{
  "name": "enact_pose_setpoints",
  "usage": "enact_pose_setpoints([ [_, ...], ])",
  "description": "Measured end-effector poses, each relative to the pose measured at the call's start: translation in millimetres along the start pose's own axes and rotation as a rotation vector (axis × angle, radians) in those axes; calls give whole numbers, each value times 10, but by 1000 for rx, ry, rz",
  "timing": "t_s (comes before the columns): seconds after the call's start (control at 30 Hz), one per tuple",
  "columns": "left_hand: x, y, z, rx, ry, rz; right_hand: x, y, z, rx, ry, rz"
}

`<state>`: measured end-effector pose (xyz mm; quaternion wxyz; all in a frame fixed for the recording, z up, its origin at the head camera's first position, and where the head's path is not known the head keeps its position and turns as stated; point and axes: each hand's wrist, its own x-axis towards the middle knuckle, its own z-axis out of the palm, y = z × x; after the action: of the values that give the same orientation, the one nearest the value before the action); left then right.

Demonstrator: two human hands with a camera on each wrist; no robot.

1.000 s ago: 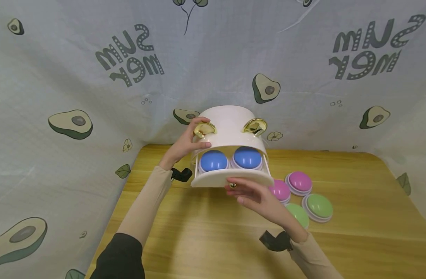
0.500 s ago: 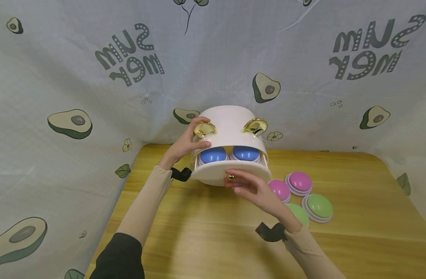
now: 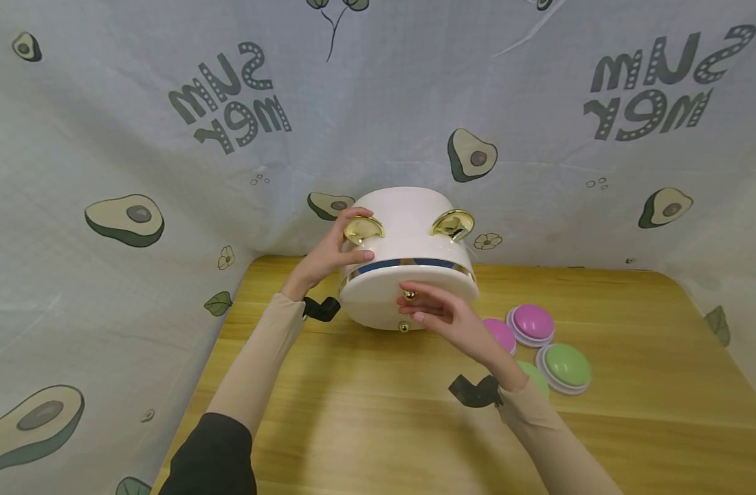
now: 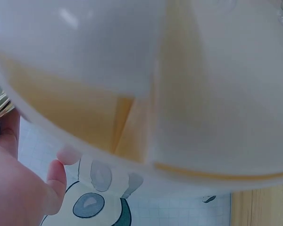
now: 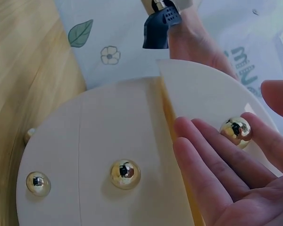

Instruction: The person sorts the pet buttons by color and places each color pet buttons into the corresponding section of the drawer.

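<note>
1. Right hand (image 3: pixel 449 323): fingers nearly straight, slightly spread, laid against the drawer; knob between index and middle finger, thumb clear of it.
2. Knob (image 3: pixel 409 295): gold, round, glossy; probably slick, yet the surest hold for the drawer.
3. Drawer (image 3: pixel 378 292): white, under the right fingertips, slightly proud of the box; likely stiff, light plastic, best pushed squarely beside the knob.
4. Left hand (image 3: pixel 335 251): curled round the left ear, thumb on the box front.
5. Left ear (image 3: pixel 361 230): gold, within the left grip; a fair brace, perhaps brittle if wrenched.
6. Box (image 3: pixel 409 223): white, rounded, between the hands; hard, smooth, seemingly apt to slide unless steadied.
7. Blue slivers (image 3: pixel 387 264): in the narrow gap above the drawer, beyond the right fingertips.
8. Lower knobs (image 5: pixel 125 174): two, gold, below the right fingers.
9. Pink domes (image 3: pixel 532 322), green domes (image 3: pixel 566 364): on the table (image 3: pixel 328 426), right of the right fingers.
10. Cloth (image 3: pixel 390 124): printed, behind everything.
</note>
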<state>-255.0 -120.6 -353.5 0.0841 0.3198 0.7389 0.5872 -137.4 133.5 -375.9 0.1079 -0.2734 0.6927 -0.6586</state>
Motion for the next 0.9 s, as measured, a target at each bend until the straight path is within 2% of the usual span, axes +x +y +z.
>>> enact_pose_setpoints([
  [0.27,4,-4,1,-22,-8,23,76,30,-26,6,23,-6],
  [0.53,6,34,12,-38,-2,4,138,26,-46,11,44,29],
  [0.7,19,33,17,-17,4,-13,160,30,-56,9,46,21],
  [0.9,7,45,23,8,6,-3,163,18,-56,16,54,26],
])
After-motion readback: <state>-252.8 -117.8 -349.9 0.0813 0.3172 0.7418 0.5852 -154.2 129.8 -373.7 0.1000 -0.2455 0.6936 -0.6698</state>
